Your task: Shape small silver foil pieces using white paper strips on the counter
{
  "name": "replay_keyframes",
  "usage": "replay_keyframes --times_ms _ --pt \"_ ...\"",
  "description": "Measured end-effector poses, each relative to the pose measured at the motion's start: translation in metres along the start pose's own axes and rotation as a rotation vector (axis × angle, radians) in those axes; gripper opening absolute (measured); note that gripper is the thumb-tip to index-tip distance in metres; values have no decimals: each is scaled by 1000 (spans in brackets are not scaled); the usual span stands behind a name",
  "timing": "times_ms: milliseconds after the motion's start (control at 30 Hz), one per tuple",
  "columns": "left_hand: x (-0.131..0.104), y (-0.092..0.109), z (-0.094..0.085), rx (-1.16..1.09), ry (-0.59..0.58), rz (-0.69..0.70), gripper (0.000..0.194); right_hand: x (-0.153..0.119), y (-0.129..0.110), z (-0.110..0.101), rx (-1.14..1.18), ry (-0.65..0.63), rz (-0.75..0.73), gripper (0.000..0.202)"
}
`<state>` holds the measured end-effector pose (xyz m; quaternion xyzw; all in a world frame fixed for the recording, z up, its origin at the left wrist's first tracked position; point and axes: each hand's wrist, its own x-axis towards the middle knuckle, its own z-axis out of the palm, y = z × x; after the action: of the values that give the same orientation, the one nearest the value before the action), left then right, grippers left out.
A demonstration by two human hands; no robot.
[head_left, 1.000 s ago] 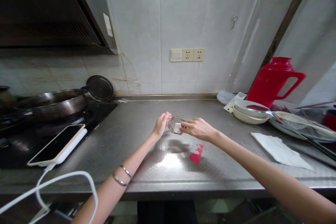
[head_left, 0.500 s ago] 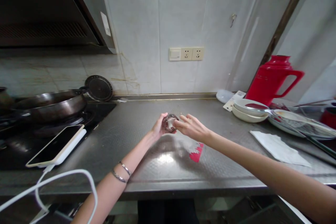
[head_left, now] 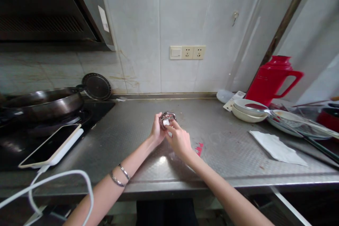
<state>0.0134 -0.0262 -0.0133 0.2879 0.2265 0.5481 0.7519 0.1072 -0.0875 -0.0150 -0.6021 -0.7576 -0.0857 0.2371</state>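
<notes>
My left hand [head_left: 157, 130] is closed around a small, round, dark, shiny object [head_left: 168, 116] with a ring-like rim, held just above the steel counter. I cannot tell its exact kind. A small white piece [head_left: 166, 122] shows against its near side. My right hand [head_left: 178, 139] reaches over from the right, with bent fingers pinched at that white piece; the fingertips partly cover it and the object. Below my right wrist, a torn red scrap [head_left: 198, 149] with a jagged edge lies on the counter, partly hidden by the forearm.
A pan [head_left: 45, 104] sits on the stove at left, near a phone [head_left: 51, 144] on a white block with a cable. At right are stacked bowls [head_left: 249, 113], plates with utensils, a red thermos jug [head_left: 272, 81] and a folded white tissue [head_left: 277, 148].
My right hand has swung left and nearer to me, its fingers now in front of the round object. The object has tilted in my left hand. The view has shifted slightly.
</notes>
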Motion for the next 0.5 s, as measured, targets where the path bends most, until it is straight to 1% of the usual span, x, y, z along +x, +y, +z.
replay_keyframes --times_ms 33,100,167,233,300,367,400,467,500 --pt "0 0 0 -11 -2 -9 38 1 2 1 19 2 1 23" --pt "1 0 -1 -18 -34 -16 38 5 13 2 32 -7 -58 22" --pt "3 4 -2 -2 -117 -50 37 7 29 -2 -8 -37 -170 24" --pt "4 11 -2 31 -200 -105 36 9 46 -8 -117 -68 -305 27" --pt "6 18 -3 83 -236 -173 37 12 62 -15 -235 -97 -468 29" --pt "7 22 -4 160 -222 -255 38 16 74 -21 -318 -112 -636 27" --pt "8 22 -5 208 -207 -300 39 18 78 -23 -349 -105 -695 27" --pt "9 18 -6 289 -166 -358 40 23 81 -28 -390 -80 -782 26" --pt "10 14 -6 310 -139 -354 37 25 80 -30 -404 -72 -809 26"
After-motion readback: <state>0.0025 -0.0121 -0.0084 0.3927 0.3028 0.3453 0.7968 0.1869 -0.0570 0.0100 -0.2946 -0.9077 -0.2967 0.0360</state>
